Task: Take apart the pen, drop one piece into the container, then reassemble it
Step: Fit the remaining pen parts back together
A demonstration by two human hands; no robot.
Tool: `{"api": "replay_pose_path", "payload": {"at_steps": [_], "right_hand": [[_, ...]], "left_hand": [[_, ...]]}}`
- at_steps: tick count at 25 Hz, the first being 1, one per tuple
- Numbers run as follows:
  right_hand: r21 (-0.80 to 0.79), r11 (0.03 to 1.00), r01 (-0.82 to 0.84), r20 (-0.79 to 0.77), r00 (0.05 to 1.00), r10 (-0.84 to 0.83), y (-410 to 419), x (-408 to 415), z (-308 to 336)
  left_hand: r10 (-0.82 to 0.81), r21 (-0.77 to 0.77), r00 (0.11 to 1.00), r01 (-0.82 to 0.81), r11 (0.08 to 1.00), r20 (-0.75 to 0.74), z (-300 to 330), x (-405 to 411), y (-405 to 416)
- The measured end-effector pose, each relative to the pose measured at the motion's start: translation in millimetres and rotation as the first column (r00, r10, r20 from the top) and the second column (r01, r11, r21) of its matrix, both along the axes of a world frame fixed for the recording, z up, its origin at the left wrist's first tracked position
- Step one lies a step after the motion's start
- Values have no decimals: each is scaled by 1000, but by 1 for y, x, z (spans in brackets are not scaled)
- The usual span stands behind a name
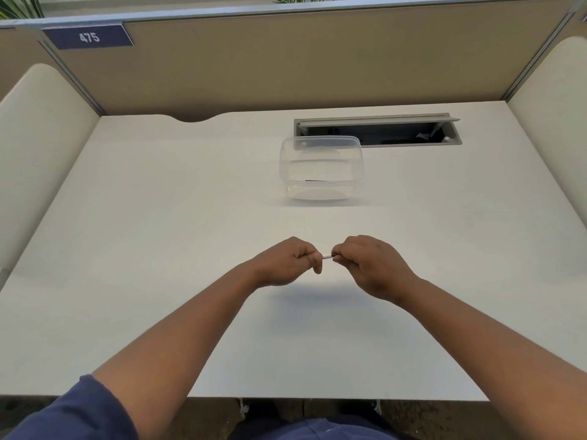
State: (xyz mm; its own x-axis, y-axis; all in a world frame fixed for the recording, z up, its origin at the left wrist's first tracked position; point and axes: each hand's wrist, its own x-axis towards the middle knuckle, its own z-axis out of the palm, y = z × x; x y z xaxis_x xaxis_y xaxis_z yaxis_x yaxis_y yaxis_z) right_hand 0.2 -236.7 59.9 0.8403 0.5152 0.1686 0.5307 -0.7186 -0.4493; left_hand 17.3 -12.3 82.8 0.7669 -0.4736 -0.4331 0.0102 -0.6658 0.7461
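My left hand (pixel 287 261) and my right hand (pixel 370 263) meet above the middle of the white desk, each pinching one end of a thin pen (pixel 327 256). Only a short white stretch of the pen shows between the fingers, with a dark bit at the right-hand side; the rest is hidden in my fists. A clear plastic container (pixel 320 168) stands open farther back on the desk, well beyond my hands. A thin dark piece (pixel 317 181) lies on its floor.
A grey cable hatch (pixel 378 131) with its lid raised is cut into the desk behind the container. Beige partition walls enclose the desk at the back and sides, with a blue sign reading 475 (pixel 89 37) at the upper left.
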Motion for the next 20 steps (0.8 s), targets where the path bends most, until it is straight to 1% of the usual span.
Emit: {"api": "replay_pose_path", "payload": {"at_steps": [1,2,3,4,5,6,7,8,9,10,11,12,13,14,15,16,17,18,20], "right_hand": [[-38,999,-9,67,998,11,-1,0,-2],[-38,999,-2,100,995,6,-1,-1,-2],[-11,1000,18,76,997,-17,1,-3,-1],[31,998,59,-7,998,-59,4,-5,2],[76,990,122,-143,984,-110,9,-7,5],[108,972,206,-316,935,-163,13,-8,7],[127,943,306,-497,843,-207,17,-6,11],[139,907,399,-653,725,-219,19,-5,14],[143,874,464,-771,606,-196,19,-3,17],[143,860,490,-838,522,-158,18,-1,19],[140,869,474,-859,495,-132,17,0,20],[130,895,427,-838,530,-131,14,0,20],[114,926,359,-770,621,-146,12,0,18],[95,954,285,-651,742,-156,11,-1,15],[93,972,218,-501,853,-143,9,-2,10],[105,982,160,-352,929,-114,7,-2,6],[118,987,113,-228,970,-84,6,-2,2],[125,989,78,-141,988,-61,5,-2,0],[122,992,27,-12,1000,-26,3,-1,-4]], "left_hand": [[2,-32,1000,-3,999,-27,0,0,0],[6,-48,999,-8,999,-34,0,0,-1],[11,-39,1000,-11,999,-15,-1,0,-2],[10,-4,1000,-10,1000,30,-2,-1,-4],[0,54,996,-5,999,95,-4,-3,-6],[-21,124,986,0,992,167,-5,-5,-8],[-47,192,971,1,981,235,-6,-7,-9],[-73,241,955,1,971,288,-8,-9,-10],[-95,270,944,7,963,317,-9,-11,-10],[-114,285,939,18,958,324,-9,-12,-11],[-125,292,942,30,956,310,-8,-11,-11],[-121,287,953,38,957,277,-8,-9,-10],[-102,260,967,40,965,232,-7,-7,-9],[-72,211,981,34,977,178,-6,-4,-7],[-39,145,992,21,989,122,-6,-2,-5],[-8,73,998,3,997,64,-5,1,-3],[17,3,1000,-17,1000,2,-4,2,-1],[29,-53,998,-32,998,-60,-3,3,0],[31,-110,984,-51,993,-175,-1,6,1]]}}
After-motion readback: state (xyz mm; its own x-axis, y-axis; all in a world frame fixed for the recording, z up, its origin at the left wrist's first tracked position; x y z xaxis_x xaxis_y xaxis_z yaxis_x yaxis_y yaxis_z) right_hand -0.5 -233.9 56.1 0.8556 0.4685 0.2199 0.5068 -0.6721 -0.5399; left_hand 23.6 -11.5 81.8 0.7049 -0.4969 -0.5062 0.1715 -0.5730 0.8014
